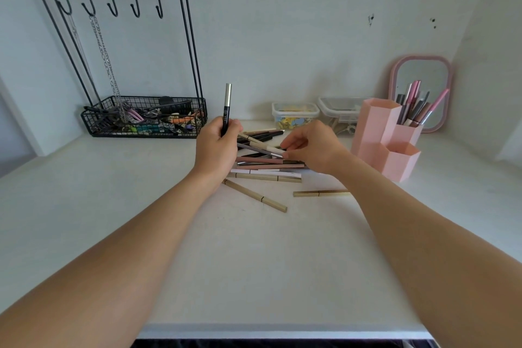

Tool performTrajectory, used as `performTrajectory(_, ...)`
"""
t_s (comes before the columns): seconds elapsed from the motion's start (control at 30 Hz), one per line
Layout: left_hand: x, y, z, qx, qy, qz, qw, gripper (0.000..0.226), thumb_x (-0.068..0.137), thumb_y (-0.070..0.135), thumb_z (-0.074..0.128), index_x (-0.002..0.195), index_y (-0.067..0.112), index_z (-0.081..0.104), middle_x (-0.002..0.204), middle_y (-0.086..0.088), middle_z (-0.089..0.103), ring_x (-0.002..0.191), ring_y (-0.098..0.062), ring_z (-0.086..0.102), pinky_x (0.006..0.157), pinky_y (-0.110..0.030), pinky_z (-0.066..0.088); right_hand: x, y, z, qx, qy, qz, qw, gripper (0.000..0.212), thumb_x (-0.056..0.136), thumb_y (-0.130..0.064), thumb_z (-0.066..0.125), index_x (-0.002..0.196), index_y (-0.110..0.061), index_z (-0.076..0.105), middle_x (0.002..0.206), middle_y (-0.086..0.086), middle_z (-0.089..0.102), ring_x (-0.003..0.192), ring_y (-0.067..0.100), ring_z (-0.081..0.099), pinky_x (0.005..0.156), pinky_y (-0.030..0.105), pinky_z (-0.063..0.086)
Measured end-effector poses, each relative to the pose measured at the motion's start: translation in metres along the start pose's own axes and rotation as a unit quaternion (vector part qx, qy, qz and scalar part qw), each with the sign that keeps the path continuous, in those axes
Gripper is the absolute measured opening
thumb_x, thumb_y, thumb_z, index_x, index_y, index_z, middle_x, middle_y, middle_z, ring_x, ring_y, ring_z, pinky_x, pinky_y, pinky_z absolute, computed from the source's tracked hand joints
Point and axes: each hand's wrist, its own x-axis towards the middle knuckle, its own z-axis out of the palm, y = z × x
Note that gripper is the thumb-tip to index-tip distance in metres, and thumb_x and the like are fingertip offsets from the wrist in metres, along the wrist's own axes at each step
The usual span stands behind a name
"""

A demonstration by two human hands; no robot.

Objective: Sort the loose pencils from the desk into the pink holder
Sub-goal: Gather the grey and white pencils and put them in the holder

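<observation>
Loose pencils [265,162] lie in a jumbled pile on the white desk [141,206], between the two hands and just left of the pink holder [378,135]. Roughly a dozen can be made out in the pile, though overlaps prevent an exact count; two gold ones [255,195] [320,193] lie apart at its near edge. The left hand [216,147] is raised over the pile's left side, its grip curled round one black pencil with a silver cap [226,109], held upright. The right hand [313,147] reaches in from the right, palm down, fingertips pinching the end of a grey and cream pencil [262,148] on top of the pile. The holder has three hexagonal tubes; the back right one holds about eight pencils [418,106]. Behind stand two clear lidded boxes [295,114], a pink mirror [421,76] and a black wire rack [141,118] with five hooks.
</observation>
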Motion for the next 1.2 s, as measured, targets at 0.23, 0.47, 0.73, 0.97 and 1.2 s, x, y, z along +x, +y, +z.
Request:
performTrajectory(0.23,0.003,-0.002,-0.001,-0.037,-0.017,-0.013,0.999,0.025,0.102,0.034,0.054,0.089,0.016,0.067,0.048,0.02,0.049,0.053,-0.001,0.044,0.058,-0.028,0.035,-0.003,-0.015,-0.011,0.174,0.056,0.021,0.983,0.015,0.088,-0.013,0.072,0.103,-0.012,0.076,0.081,-0.002,0.07,0.065,0.004,0.058,0.062,0.012,0.047)
performTrajectory(0.47,-0.006,0.015,0.002,-0.151,-0.141,-0.043,0.978,0.033,0.087,0.039,0.063,0.099,0.008,0.061,0.063,0.003,0.039,0.055,-0.014,0.035,0.053,-0.029,0.03,-0.007,-0.029,-0.001,0.472,0.002,0.049,0.88,0.017,0.096,-0.009,0.06,0.106,0.002,0.068,0.077,0.003,0.059,0.067,0.013,0.051,0.062,0.022,0.044)
performTrajectory(0.73,-0.014,0.016,0.009,-0.056,-0.212,-0.017,0.976,0.027,0.086,0.017,0.066,0.104,0.001,0.053,0.074,-0.004,0.05,0.067,-0.017,0.049,0.064,-0.035,0.041,-0.013,-0.039,0.009,0.525,-0.036,0.004,0.85,0.007,0.095,-0.002,0.059,0.099,0.002,0.064,0.079,0.008,0.07,0.071,0.015,0.067,0.073,0.025,0.057)
performTrajectory(0.97,-0.013,0.017,0.008,-0.096,-0.179,-0.047,0.978,0.016,0.108,0.017,0.039,0.1,0.012,0.051,0.063,0.003,0.036,0.046,-0.01,0.028,0.041,-0.022,0.022,-0.005,-0.021,0.003,0.17,0.11,-0.012,0.979,0.01,0.084,-0.017,0.077,0.093,-0.014,0.076,0.081,0.0,0.071,0.063,0.007,0.056,0.067,0.024,0.05)
performTrajectory(1.2,-0.004,0.017,-0.002,-0.206,-0.081,-0.139,0.965,0.033,0.104,0.031,0.05,0.074,0.021,0.041,0.054,0.004,0.028,0.045,-0.012,0.019,0.04,-0.021,0.013,-0.008,-0.014,0.008,-0.069,0.016,-0.04,0.997,0.006,0.085,-0.014,0.075,0.089,-0.017,0.076,0.084,-0.003,0.069,0.065,0.002,0.053,0.058,0.013,0.038)
